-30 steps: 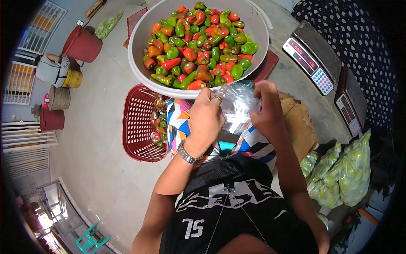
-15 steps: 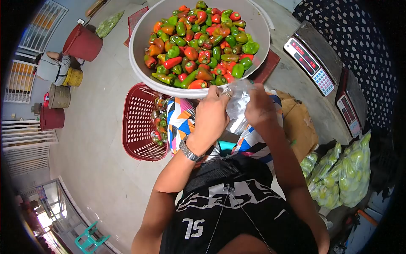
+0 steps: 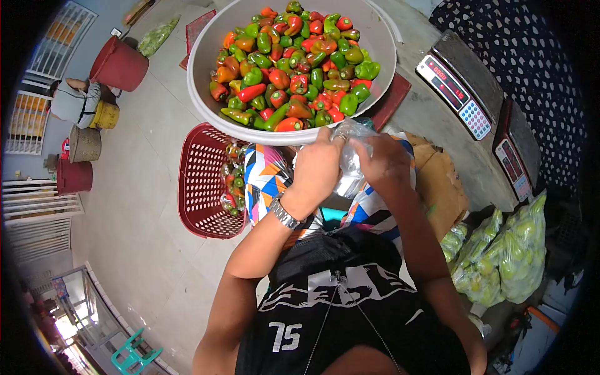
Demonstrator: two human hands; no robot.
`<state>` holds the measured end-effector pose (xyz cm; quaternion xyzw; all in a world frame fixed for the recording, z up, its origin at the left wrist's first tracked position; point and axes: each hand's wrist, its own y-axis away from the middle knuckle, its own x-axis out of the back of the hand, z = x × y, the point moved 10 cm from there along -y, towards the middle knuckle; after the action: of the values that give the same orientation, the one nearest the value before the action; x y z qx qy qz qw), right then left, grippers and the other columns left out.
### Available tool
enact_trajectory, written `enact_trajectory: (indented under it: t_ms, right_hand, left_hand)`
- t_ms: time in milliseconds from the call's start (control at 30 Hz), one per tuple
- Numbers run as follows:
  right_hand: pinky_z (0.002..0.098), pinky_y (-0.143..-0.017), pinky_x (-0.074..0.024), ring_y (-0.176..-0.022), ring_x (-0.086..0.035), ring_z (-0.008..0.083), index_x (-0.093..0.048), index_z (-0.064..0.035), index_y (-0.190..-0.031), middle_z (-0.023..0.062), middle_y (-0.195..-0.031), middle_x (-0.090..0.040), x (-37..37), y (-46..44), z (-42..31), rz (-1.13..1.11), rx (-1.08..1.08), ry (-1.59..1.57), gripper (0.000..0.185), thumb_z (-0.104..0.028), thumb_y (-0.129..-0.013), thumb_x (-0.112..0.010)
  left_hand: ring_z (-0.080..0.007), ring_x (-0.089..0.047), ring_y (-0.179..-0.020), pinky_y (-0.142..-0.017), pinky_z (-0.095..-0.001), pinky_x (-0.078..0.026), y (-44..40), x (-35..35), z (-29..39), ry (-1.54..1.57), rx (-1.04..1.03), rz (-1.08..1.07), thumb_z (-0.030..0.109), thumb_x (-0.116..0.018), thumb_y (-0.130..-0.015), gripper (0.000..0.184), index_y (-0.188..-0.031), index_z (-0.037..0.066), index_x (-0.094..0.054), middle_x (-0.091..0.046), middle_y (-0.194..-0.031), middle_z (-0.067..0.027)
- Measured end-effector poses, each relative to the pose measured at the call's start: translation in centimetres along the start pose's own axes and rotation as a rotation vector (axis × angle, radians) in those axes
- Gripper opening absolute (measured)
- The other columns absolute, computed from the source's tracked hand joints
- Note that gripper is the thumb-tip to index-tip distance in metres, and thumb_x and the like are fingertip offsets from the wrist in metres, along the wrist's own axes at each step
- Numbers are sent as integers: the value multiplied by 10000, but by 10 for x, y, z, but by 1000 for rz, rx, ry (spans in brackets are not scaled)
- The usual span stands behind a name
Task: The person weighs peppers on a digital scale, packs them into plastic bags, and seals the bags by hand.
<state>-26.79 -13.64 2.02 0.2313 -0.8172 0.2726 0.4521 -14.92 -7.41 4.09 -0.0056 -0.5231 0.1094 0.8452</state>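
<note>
Between my two hands is a clear plastic bag (image 3: 352,164), held just below the rim of a large pale tub (image 3: 201,100). The tub holds many red, green and mixed-colour peppers (image 3: 299,82). My left hand (image 3: 317,164), with a metal watch on the wrist, has its fingers closed on the bag's left edge. On the right side, my right hand (image 3: 385,161) pinches the bag as well. The bag looks crumpled, and no peppers can be made out in it. Bagged peppers (image 3: 235,181) lie in the red perforated basket (image 3: 199,181) beside my left knee.
Two digital scales (image 3: 454,95) (image 3: 514,167) stand at the right. Clear bags of pale green produce (image 3: 500,259) sit on the lower right, near brown cardboard (image 3: 442,181). Far left, a person (image 3: 76,101) is by a red bucket (image 3: 120,64). A green stool (image 3: 134,353) stands lower left.
My hands have drawn slightly closer together, and the plastic bag between them is more bunched. My right hand has turned inward. The view has shifted slightly.
</note>
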Motion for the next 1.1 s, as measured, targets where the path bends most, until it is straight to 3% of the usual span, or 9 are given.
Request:
enact_trajectory:
  t_ms: [133, 267, 367, 433, 567, 633, 833, 967, 1100]
  right_hand:
    - [508, -776, -552, -938, -663, 410, -542, -40, -1317, 201, -1108, -585, -15, -3, -2, -42, 57, 75, 520, -155, -833, -694]
    - [517, -783, -546, -925, -651, 419, -502, -40, -1372, 220, -1102, -540, -6, 0, -16, -120, 82, 78, 565, -78, -828, -650]
    - [493, -969, -485, -1182, -568, 415, -499, -74, -1402, 222, -1231, -493, -3, -2, -16, -388, -61, 49, 656, -73, -779, -705]
    - [493, -905, -506, -1102, -605, 412, -523, -62, -1384, 229, -1162, -539, -3, -4, -13, -303, 64, 12, 633, -71, -781, -714]
    - [515, -740, -527, -863, -648, 425, -558, -22, -1233, 216, -980, -593, 29, -17, -26, 5, 212, -175, 430, -15, -815, -656]
    - [515, -727, -524, -853, -647, 426, -572, -28, -1252, 198, -899, -593, 31, -26, -27, -18, 111, -146, 457, -27, -811, -690]
    - [515, -764, -534, -926, -648, 454, -439, -72, -1517, 235, -1045, -594, 56, -49, -40, 21, 6, -125, 858, -5, -732, -779]
    - [500, -840, -544, -1026, -628, 475, -266, -106, -1630, 231, -1168, -540, 66, -66, -53, 24, 40, -191, 1135, 46, -650, -818]
    - [495, -877, -547, -1045, -622, 492, -303, -83, -1610, 248, -1191, -544, 64, -79, -59, -32, 36, -128, 1114, 36, -638, -832]
  left_hand:
    - [-438, -679, -787, -704, -516, -572, 0, 3, 2, 23, 38, -5, 21, -699, -754, 541, -1291, 56, -640, -634, -1044, -219]
    - [-444, -697, -760, -678, -508, -585, 1, 11, -1, 4, 9, -39, -12, -704, -734, 378, -1108, -28, -646, -613, -1071, -246]
    - [-442, -682, -788, -702, -523, -572, 6, 14, 2, 46, -6, 1, -35, -684, -741, 384, -1124, -25, -644, -593, -1082, -240]
    - [-439, -664, -881, -764, -529, -558, 8, 22, 6, 117, -32, 75, -57, -661, -743, 448, -1187, 7, -646, -582, -1084, -233]
    - [-434, -662, -797, -711, -523, -559, 5, 25, 9, 195, -64, 111, -51, -649, -763, 218, -981, -62, -651, -553, -1040, -223]
    - [-433, -659, -823, -724, -519, -558, 3, 30, 10, 215, -30, 129, -55, -636, -764, 198, -961, -52, -656, -551, -1038, -224]
    - [-424, -657, -784, -692, -513, -557, -26, 69, 10, 153, -125, 221, -37, -649, -754, 193, -942, 1, -665, -552, -1035, -223]
    - [-410, -651, -872, -728, -487, -552, -35, 89, 4, 113, -70, 225, -39, -715, -754, 346, -1090, 40, -688, -573, -1086, -201]
    - [-397, -652, -900, -744, -485, -557, -40, 88, -7, 102, -21, 223, 25, -770, -767, 406, -1165, 56, -697, -569, -1109, -207]
